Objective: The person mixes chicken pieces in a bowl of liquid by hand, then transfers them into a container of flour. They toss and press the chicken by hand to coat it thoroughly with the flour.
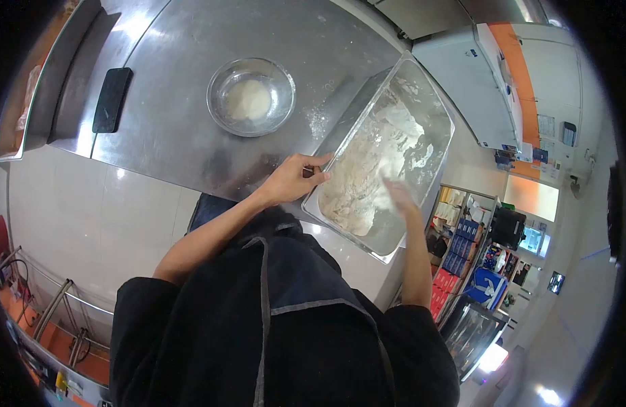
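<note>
A deep rectangular steel pan [428, 74] holds a bed of white flour [367, 159], heaped and uneven. My left hand [294, 182] grips the pan's near left rim, thumb and fingers closed on the edge. Over the flour, towards the pan's right side, is my right hand [398, 195]; motion smears its fingers, so I cannot make out their shape or whether anything is in them. To the left, a clear round bowl [217, 108] stands on the steel table with a pale, off-white mass [249, 100] in its bottom.
A black phone-like slab [113, 100] lies on the steel table [170, 88] at the left. Flour dust [318, 122] is scattered between bowl and pan. A metal tray [35, 102] stands at the far left. Stocked shelves [465, 237] and a white cabinet [462, 81] are at the right.
</note>
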`<state>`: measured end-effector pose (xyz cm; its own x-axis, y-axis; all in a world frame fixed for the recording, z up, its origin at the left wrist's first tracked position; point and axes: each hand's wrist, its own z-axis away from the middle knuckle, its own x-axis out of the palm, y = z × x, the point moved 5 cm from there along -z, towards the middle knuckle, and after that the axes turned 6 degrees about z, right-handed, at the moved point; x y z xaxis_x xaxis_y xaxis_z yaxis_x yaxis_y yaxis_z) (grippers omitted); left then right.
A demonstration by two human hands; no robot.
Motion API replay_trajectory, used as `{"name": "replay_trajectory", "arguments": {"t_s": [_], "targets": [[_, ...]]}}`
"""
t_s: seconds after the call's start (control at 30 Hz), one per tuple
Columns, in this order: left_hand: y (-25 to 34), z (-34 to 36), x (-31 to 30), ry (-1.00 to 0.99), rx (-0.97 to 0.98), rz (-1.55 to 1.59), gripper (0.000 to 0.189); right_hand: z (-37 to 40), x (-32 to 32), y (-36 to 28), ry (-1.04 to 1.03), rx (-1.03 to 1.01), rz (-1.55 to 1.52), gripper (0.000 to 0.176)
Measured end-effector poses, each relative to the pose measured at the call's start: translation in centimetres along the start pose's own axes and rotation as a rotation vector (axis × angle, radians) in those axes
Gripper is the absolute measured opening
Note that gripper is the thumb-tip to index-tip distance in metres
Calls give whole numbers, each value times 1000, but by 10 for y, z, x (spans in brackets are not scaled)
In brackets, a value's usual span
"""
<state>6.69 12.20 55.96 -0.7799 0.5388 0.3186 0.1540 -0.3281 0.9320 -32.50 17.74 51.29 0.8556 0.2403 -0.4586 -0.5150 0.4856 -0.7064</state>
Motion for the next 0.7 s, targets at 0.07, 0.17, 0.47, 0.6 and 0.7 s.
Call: {"name": "replay_trajectory", "arguments": {"t_s": [0.07,0.17,0.47,0.6,0.7], "targets": [[0,-1,0,25,8,1,45,0,31,47,51,349,-145,61],[-1,1,-1,32,40,-12,44,-2,100,7,-61,485,-367,57],[0,3,2,27,9,-92,45,-68,149,-8,-169,-432,-7,49],[-2,2,6,-16,53,-69,46,1,96,-120,277,-12,-53,47],[-3,1,6,-28,41,-64,47,26,64,-155,137,-157,598,49]]}}
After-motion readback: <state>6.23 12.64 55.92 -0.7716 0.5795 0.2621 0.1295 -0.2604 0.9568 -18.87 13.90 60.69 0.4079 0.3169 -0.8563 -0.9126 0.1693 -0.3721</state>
